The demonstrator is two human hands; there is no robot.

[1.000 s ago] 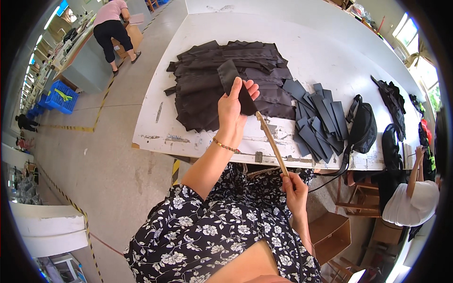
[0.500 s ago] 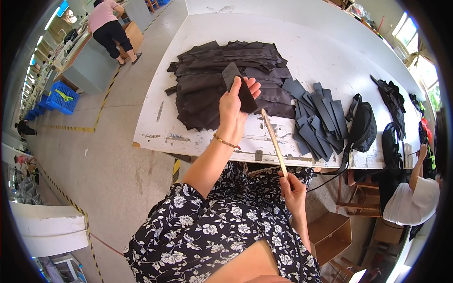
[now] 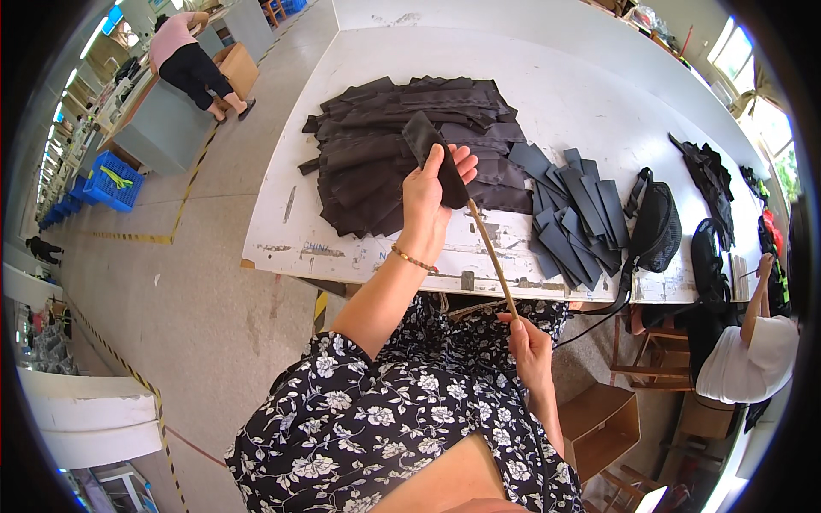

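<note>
Fabric strip [image 3: 432, 154] is up in your left hand [image 3: 432, 198], pinched between thumb and fingers and held above the near part of the white table [image 3: 590, 68], right over the big heap of dark pieces [image 3: 402, 150]. Your right hand [image 3: 528, 350] is down by your lap, fingers closed around the lower end of a thin wooden stick [image 3: 489, 255], and the stick's top end runs up to the bottom edge of the strip, touching it or going just inside, I can't tell which from here.

What I'd watch out for: that stick is long and skinny and you've only got it by the very end, so the tip can wander. If it slips off the strip's edge it could jab your left palm or just skate past. Also your grip on the strip looks light, mostly fingertips, so a firm push from the stick could shove the piece right out of your hand and onto the heap, where it'd vanish among all the look-alikes.

The strip itself is dark grey to black, narrow, flat and floppy-looking, with a squared-off top corner sticking out above your fingers. Matte surface, kind of like woven bag material. To the right there's a fanned row of grey strips [image 3: 573, 214] and a black pouch bag [image 3: 654, 227] with its strap hanging off the table's edge.
</note>
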